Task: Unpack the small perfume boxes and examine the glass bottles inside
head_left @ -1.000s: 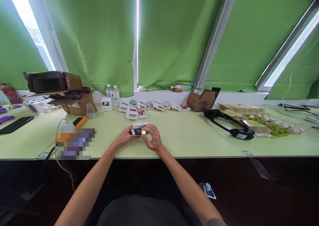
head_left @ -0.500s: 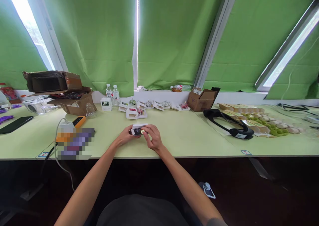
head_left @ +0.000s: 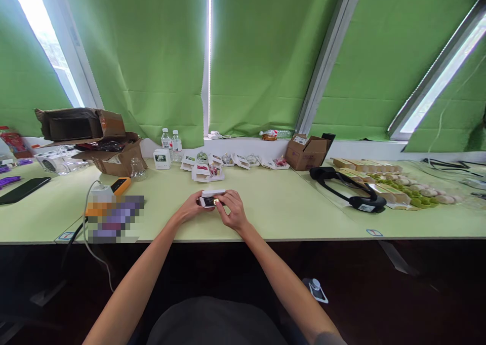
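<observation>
My left hand [head_left: 190,207] grips the left end of a small white box [head_left: 213,192] just above the table, near its front edge. The box is open towards me, and its inside looks dark. My right hand [head_left: 233,211] is at the box's right end, thumb and fingers closed around a small shiny gold piece [head_left: 216,201] at the opening. Whatever the gold piece is joined to is too small and too covered to make out. Beyond my hands, several open white boxes [head_left: 200,171] lie with shiny round ornaments [head_left: 214,169] beside them.
A closed white box [head_left: 162,159] stands at the back left, near two water bottles [head_left: 175,141]. Brown cartons [head_left: 121,157] and a glass jar [head_left: 137,167] are further left. To the right are a small carton [head_left: 307,151] and a black headset [head_left: 349,188].
The white box has tilted slightly, showing a little more of its top flap. The gold piece and my right fingertips have shifted a touch left. Everything else is still.
</observation>
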Tool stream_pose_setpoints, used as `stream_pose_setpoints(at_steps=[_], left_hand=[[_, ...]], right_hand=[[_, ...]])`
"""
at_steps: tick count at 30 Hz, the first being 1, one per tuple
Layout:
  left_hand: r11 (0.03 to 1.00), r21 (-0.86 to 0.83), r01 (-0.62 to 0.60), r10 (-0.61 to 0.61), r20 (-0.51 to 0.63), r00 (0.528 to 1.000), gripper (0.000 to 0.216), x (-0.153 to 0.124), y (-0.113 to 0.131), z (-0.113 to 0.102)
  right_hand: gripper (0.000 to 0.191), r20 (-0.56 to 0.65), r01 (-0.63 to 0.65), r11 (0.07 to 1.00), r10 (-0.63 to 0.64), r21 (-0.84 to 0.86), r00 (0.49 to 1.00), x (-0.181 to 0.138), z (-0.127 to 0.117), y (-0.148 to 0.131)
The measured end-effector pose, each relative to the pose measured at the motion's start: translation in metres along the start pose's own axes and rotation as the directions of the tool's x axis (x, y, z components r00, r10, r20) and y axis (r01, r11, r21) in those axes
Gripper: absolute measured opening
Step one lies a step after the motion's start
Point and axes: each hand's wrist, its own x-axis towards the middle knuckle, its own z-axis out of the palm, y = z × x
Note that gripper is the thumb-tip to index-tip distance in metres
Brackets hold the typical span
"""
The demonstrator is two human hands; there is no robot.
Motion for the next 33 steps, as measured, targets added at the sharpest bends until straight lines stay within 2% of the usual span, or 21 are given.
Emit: stream_pose_setpoints(at_steps=[11, 33], left_hand=[[0.999, -0.027, -0.019, 0.02, 0.013, 1.0, 0.059, 0.0015, -0.0012, 0.001], [1.0, -0.025, -0.017, 0.017, 0.009, 1.0, 0.059, 0.0035, -0.0097, -0.0003]], right_hand=[[0.024, -0.025, 0.045, 0.999, -0.045, -0.021, 0.999, 0.0017, 0.0006, -0.0017], [0.023, -0.033, 0.052, 0.998, -0.054, -0.033, 0.998, -0.0009, 0.006, 0.0037]])
